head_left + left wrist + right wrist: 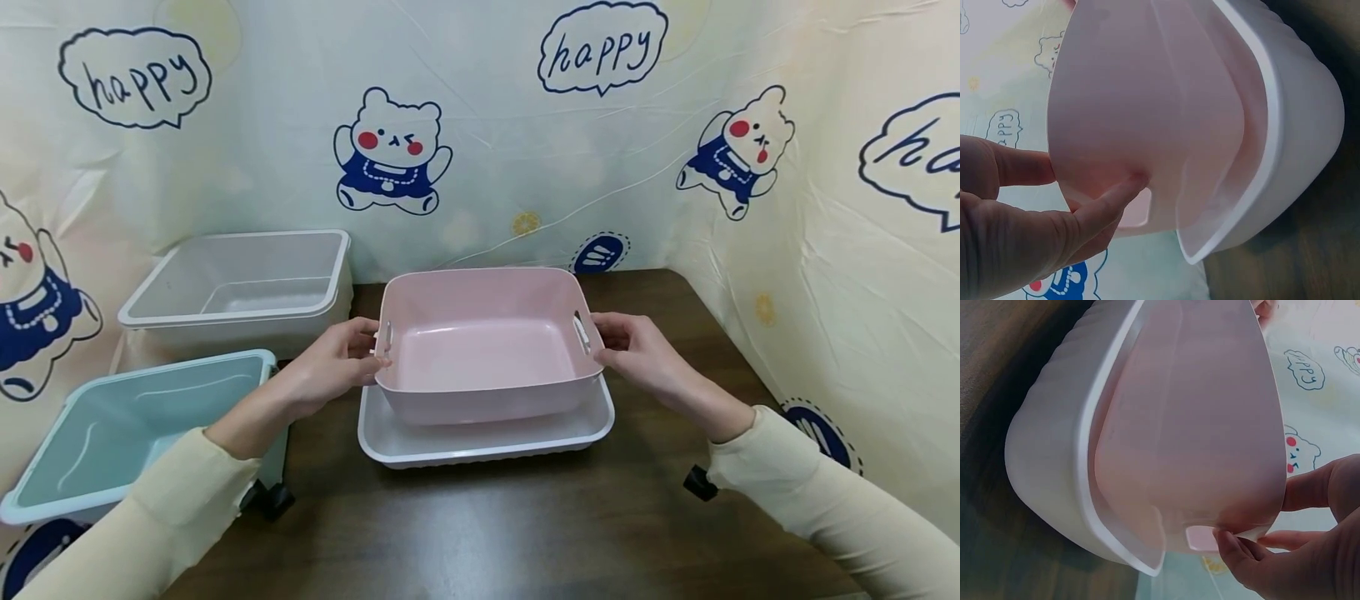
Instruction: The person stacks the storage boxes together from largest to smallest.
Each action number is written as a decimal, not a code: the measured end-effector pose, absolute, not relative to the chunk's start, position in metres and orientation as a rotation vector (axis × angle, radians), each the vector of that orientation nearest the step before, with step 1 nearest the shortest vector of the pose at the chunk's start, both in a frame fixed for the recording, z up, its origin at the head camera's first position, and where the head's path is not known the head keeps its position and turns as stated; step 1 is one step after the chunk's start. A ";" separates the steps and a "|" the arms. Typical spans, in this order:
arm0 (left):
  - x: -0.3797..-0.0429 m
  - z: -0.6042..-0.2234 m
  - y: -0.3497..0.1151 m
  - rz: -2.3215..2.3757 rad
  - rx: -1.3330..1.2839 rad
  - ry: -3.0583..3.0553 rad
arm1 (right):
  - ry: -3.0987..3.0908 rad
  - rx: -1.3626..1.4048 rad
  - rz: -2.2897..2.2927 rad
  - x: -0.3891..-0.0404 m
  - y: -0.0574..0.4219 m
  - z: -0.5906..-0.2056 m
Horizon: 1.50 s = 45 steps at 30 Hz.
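A pink storage basket (480, 342) with a handle slot in each short end sits partly inside a white basin (487, 454), its rim well above the basin's. My left hand (333, 367) pinches the basket's left end at the slot. On the opposite end, my right hand (645, 354) grips beside the other slot. Close up in the left wrist view, the left thumb and fingers (1110, 203) are at the pink wall near the slot. Likewise, the right wrist view has the right hand (1297, 544) at the basket's edge. Whether the basket's bottom touches the basin is hidden.
A large grey-white bin (240, 321) stands at the back left. In front of it is a teal bin (165, 371) with a pale blue rim, partly behind my left forearm. A patterned cloth (480, 167) hangs behind the dark wooden table (465, 525) and along its sides.
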<state>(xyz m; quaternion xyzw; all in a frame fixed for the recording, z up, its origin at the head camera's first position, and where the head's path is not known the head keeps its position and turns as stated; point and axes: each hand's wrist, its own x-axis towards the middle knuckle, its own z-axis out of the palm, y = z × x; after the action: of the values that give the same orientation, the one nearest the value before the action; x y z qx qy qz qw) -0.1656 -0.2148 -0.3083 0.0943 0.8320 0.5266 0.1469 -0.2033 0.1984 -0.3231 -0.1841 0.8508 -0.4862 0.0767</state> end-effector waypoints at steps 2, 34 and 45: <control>-0.165 -0.310 -0.215 1.516 0.265 2.389 | 2.553 -0.554 -1.449 -0.204 0.199 -0.326; -0.162 -0.340 -0.216 1.542 0.207 2.390 | 2.611 -0.587 -1.417 -0.200 0.193 -0.348; -0.162 -0.345 -0.215 1.561 0.191 2.373 | 2.606 -0.595 -1.426 -0.200 0.192 -0.351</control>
<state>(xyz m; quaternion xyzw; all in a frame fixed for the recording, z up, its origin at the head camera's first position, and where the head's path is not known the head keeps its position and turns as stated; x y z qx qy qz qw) -0.1620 -0.2152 -0.3451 0.0664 0.8246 0.5422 0.1469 -0.1997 0.1923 -0.3507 -0.1960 0.8588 -0.4700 0.0559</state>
